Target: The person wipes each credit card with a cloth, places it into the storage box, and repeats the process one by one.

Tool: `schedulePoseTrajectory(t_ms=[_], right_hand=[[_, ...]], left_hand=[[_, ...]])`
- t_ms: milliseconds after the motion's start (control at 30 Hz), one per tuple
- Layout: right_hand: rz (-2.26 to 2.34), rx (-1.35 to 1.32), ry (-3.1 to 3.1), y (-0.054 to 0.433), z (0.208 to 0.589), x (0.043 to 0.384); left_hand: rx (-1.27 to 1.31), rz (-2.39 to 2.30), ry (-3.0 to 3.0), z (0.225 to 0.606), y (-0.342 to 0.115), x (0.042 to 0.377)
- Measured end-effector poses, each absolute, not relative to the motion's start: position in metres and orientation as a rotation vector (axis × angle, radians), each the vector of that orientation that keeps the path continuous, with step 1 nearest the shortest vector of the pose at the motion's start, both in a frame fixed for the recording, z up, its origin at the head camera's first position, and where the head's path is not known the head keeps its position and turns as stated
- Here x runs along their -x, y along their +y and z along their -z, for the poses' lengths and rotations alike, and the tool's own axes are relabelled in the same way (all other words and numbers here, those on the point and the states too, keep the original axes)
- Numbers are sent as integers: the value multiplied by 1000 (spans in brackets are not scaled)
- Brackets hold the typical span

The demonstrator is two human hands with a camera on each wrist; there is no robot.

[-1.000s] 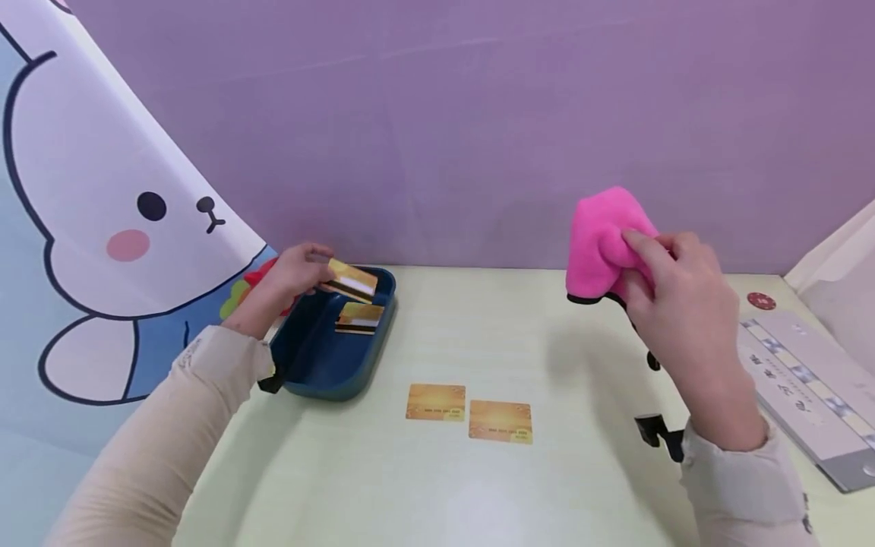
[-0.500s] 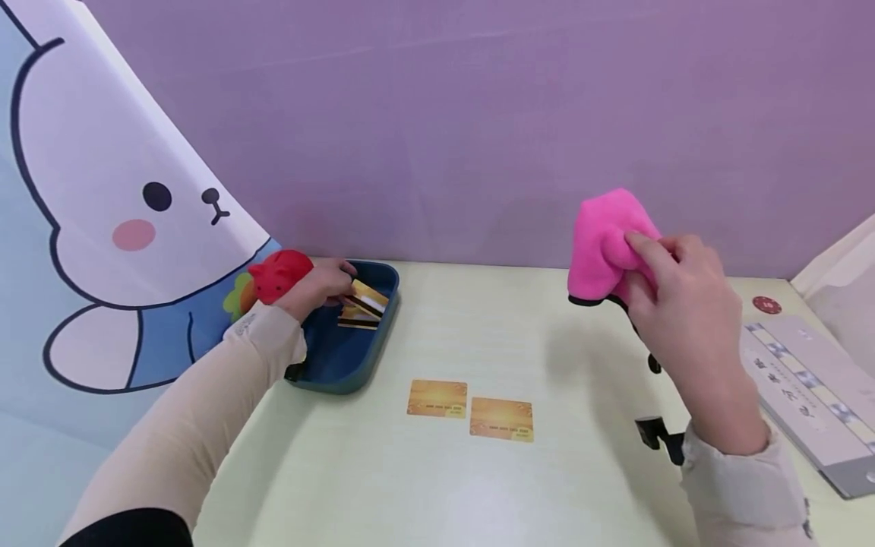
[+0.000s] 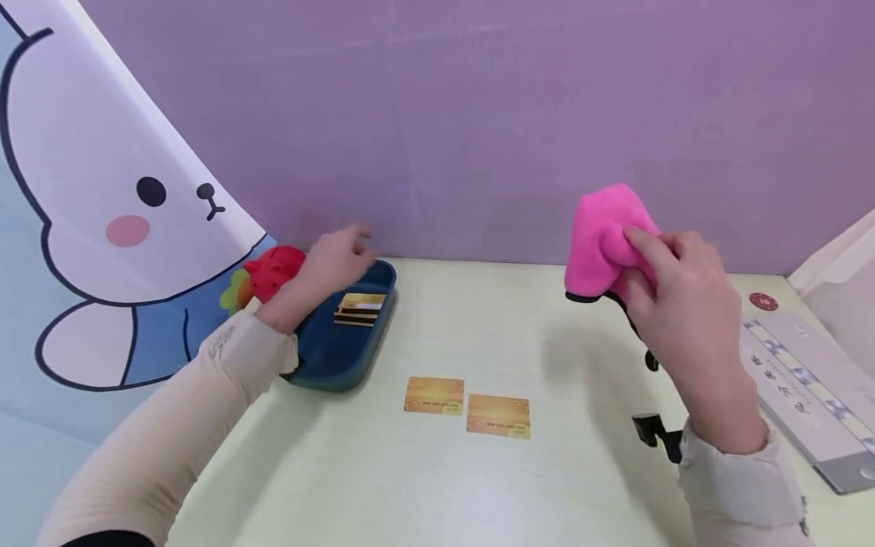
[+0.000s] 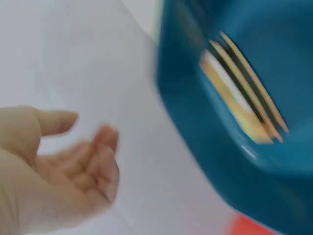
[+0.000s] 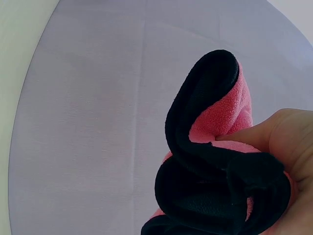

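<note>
My left hand [image 3: 335, 262] hovers over the far part of a dark blue tray [image 3: 335, 355], its fingers loosely bent around nothing. Inside the tray lie gold bank cards [image 3: 359, 308], overlapping, with black stripes and a white strip showing. The left wrist view has the same cards [image 4: 239, 90] against the tray wall, apart from the hand. My right hand [image 3: 687, 327] pinches a bunched pink fleecy cloth [image 3: 604, 247] between thumb and fingers, raised above the table. Its black edging [image 5: 178, 117] folds over on itself in the right wrist view.
Two gold cards, a left one [image 3: 434, 396] and a right one [image 3: 498, 416], lie side by side on the table. A red piggy bank [image 3: 273, 270] stands left of the tray. At the right are a pale grey box [image 3: 807, 395] and a red chip [image 3: 763, 301].
The left hand lowered a gold card into the tray beside the other, let go of it and has risen away. The right hand still holds the pink cloth in nearly the same place.
</note>
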State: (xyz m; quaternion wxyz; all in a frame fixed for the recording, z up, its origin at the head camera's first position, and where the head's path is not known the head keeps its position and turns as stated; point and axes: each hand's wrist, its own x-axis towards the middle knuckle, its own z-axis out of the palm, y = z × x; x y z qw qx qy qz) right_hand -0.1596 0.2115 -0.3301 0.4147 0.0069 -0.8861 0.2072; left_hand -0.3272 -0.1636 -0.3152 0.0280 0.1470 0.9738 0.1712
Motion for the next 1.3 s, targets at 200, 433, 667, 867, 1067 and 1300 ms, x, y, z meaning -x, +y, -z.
schedulePoseTrajectory(t_ms=[200,433,667,867,1067,1300], right_hand=[[-511,-27,-2215,214,327,159],[-522,-34,-2218,214,328,158],[-521,-25,-2239,214,326,157],[-517,-11,-2241,217,326,154],[-521,1,-2241,217,327,152],[-504,-11,-2190,223,327,150]], left_hand=[[-618,-296,2618,339,-102,260],[-724,132,2507,376,-83,221],[-819,196,2489,387,-88,226],[-790,195,2456,395,-89,239],[-684,-116,2409,400,-97,248],[-728,-745,2321,386,-100,267]])
